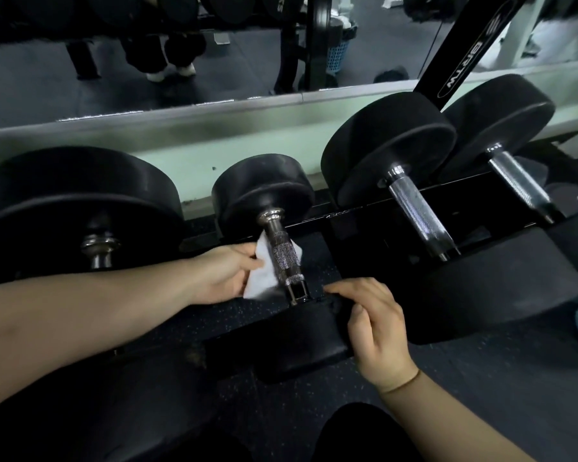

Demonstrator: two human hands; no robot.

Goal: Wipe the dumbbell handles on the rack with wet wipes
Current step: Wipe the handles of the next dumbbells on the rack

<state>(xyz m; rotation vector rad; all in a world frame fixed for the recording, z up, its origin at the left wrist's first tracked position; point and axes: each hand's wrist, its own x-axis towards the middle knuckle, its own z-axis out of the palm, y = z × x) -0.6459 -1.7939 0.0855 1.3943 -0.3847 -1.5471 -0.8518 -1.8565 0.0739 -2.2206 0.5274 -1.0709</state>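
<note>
My left hand (226,275) pinches the white wet wipe (261,278), which lies under and partly round the knurled chrome handle (284,258) of the small black dumbbell, midway along the black metal rack (364,225). My right hand (374,325) rests with relaxed fingers on that dumbbell's near black rubber head (287,341), gripping nothing. To do this well, I'd press that head down so the bar can't roll. Then I'd fold the wipe fully round the knurling and stroke from far collar to near, twisting to reach underneath.
</note>
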